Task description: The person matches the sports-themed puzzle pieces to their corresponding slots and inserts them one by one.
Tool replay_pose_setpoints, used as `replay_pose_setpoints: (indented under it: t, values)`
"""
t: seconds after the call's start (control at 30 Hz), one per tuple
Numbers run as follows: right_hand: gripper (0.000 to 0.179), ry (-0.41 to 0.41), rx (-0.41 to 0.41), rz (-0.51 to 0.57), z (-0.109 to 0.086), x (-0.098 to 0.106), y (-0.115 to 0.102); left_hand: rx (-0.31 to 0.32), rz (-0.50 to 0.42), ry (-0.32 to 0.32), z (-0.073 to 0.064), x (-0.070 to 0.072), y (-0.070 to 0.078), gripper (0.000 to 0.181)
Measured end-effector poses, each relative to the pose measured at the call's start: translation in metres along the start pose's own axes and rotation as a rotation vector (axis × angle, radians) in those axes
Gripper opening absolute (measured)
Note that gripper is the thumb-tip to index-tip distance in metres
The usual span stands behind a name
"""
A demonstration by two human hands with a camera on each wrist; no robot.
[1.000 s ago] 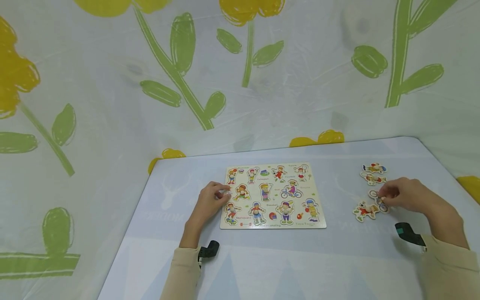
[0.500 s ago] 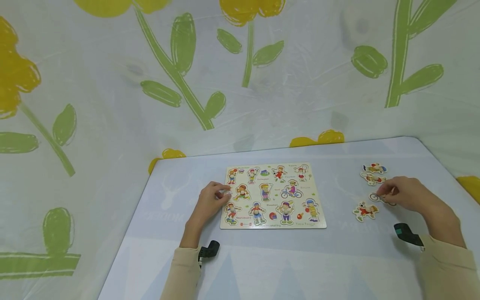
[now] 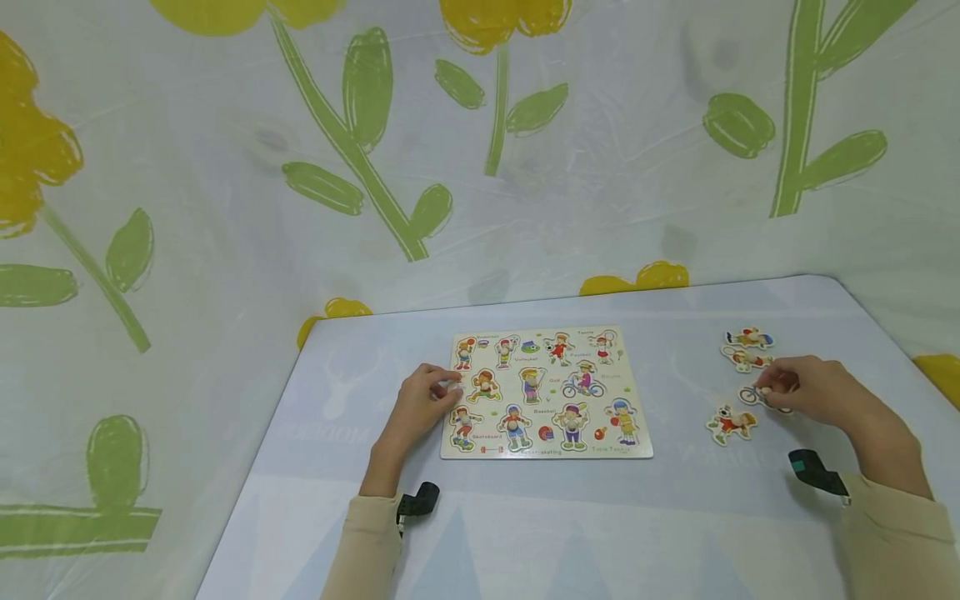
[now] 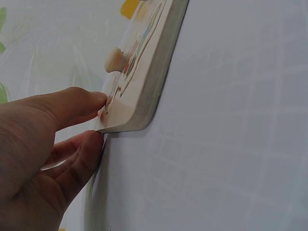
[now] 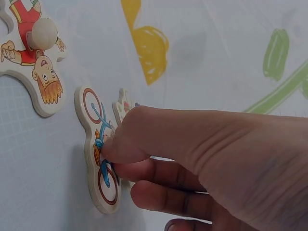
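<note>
Wooden bicycle piece (image 5: 97, 138) sits pinched in right fingers (image 5: 151, 172); left fingers (image 4: 72, 103) grip "Baseball"-lettered board (image 3: 510, 387).

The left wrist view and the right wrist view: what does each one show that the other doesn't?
Only the left wrist view shows the left hand touching the corner of the puzzle board, with a wooden knob standing up from it.

Only the right wrist view shows the right hand gripping the bicycle piece, and the loose red-clad figure piece beside it.

Both show part of the pale tabletop and the cloth backdrop with yellow and green patches.
</note>
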State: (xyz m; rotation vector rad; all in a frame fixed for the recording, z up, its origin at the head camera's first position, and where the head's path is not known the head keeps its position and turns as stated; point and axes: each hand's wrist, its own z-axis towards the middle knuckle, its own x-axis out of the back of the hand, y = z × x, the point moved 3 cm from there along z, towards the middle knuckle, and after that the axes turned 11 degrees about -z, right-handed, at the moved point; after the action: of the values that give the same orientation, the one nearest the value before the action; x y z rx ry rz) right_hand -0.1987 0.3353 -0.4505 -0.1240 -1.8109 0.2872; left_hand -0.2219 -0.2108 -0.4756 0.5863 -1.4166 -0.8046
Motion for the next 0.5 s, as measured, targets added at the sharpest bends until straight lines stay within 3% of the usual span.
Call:
replay_pose_setpoints:
  t: [0.5]
  values:
    - [0.019,0.0,-0.022,0.013,0.0006,-0.0017,0.0026,-0.014,0.009,0.0,-0.0002,0.0003,0.0007,0.027]
